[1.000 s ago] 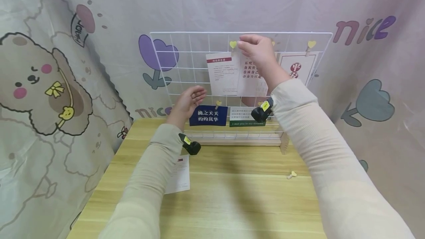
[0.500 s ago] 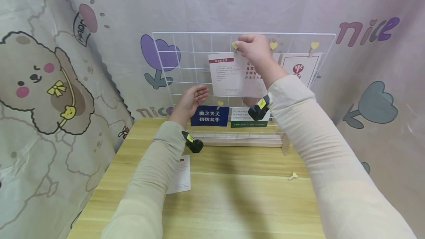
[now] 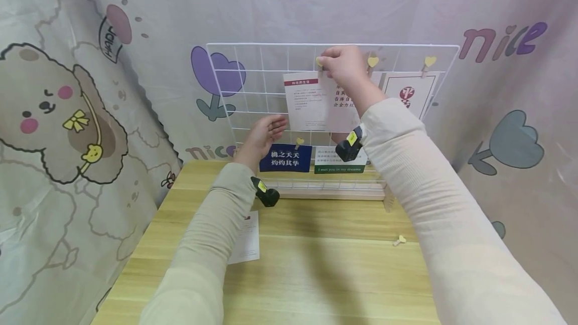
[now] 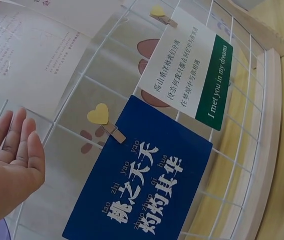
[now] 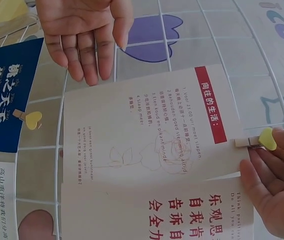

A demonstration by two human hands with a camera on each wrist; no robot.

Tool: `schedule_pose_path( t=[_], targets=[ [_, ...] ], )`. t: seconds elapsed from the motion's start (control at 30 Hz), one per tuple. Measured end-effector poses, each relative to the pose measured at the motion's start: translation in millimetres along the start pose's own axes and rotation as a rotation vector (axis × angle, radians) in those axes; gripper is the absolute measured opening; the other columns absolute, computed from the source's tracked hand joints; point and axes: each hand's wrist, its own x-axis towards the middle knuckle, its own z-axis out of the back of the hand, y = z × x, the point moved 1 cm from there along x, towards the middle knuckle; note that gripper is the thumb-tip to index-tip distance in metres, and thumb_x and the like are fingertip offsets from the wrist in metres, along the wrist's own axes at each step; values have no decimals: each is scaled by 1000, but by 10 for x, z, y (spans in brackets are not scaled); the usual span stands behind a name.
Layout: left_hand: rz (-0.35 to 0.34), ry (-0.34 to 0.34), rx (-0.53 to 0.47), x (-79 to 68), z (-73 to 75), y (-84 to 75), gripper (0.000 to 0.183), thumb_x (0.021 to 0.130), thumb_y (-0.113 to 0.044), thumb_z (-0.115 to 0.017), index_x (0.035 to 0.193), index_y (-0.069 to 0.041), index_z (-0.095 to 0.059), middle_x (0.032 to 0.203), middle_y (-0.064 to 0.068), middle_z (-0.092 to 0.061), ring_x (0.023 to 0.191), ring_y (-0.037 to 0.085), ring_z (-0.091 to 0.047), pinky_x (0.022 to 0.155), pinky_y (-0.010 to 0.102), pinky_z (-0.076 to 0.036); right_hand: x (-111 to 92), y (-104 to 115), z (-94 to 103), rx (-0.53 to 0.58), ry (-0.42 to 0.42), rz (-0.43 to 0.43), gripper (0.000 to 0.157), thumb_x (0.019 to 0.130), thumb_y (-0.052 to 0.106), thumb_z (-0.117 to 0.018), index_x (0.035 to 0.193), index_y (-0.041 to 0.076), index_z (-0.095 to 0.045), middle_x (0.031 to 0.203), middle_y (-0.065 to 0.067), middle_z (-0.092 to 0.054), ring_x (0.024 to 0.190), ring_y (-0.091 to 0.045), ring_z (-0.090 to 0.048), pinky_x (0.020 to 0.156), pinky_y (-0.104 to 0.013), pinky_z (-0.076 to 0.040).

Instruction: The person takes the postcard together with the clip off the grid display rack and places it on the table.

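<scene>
A white card with a red heading [image 5: 147, 130] hangs on the white wire grid [image 3: 253, 70] under a small wooden clothespin with a yellow heart [image 5: 267, 139]. My right hand [image 3: 345, 66] is at that clothespin, its fingers pinching around the heart end; the head view partly hides this contact. My left hand [image 3: 265, 134] hovers at the card's left edge, fingers extended and holding nothing. Below it hangs a dark blue card [image 4: 142, 175], held by another heart clothespin [image 4: 101, 117]. A white-and-green card [image 4: 187, 70] hangs beside the blue one.
A white card with red characters [image 5: 202, 210] overlaps the headed card's right side, and a red-bordered card [image 3: 411, 89] hangs farther right. On the wooden table [image 3: 316, 275] lie a white card [image 3: 246, 239] and a loose heart clothespin [image 3: 399, 240]. A patterned curtain [image 3: 135, 114] stands behind.
My right hand has moved slightly left onto the clothespin, whose heart was fully visible a second ago. My left hand shifted a little to the right and up, staying beside the card.
</scene>
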Motion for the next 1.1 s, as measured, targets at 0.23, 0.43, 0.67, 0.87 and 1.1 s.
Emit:
schedule_pose_path(
  t=[0.23, 0.43, 0.67, 0.87, 1.1],
  targets=[
    [-6, -2, 32, 12, -27, 16, 32, 90, -16, -41, 113, 5, -48, 99, 8, -54, 98, 22, -49, 90, 35, -33, 41, 6, -12, -18, -23, -7, 25, 85, 20, -55, 106, 9, -61, 99, -4, -60, 84, -11, -55, 72, -18, -45],
    [-20, 7, 66, 15, -37, 56, 30, 89, -15, -42, 110, 5, -48, 93, 5, -53, 92, 19, -48, 90, 36, -33, 66, -10, -20, -49, -45, 8, 23, 85, 20, -55, 103, 9, -63, 95, -3, -60, 81, -10, -53, 69, -18, -46],
    [-10, 0, 149, 41, -50, 102, 30, 88, -11, -47, 113, 5, -49, 98, 6, -54, 90, 17, -48, 89, 33, -35, 76, -7, -15, -54, -36, 6, 23, 84, 21, -56, 103, 9, -63, 97, -2, -60, 86, -10, -53, 71, -18, -46],
    [-7, -31, 224, 44, -81, 132, 29, 85, -12, -54, 111, 1, -52, 110, 9, -53, 97, 19, -48, 90, 32, -36, 75, 4, -2, -83, -18, 6, 25, 85, 22, -55, 105, 10, -62, 100, -3, -60, 87, -10, -53, 71, -18, -46],
    [-25, -73, 166, 70, -89, 125, 27, 85, -7, -54, 108, 6, -51, 94, 6, -52, 80, 13, -49, 84, 29, -40, 93, 18, 13, -80, -11, -18, 25, 85, 21, -55, 106, 10, -62, 99, -3, -60, 81, -10, -56, 71, -20, -46]
  ],
)
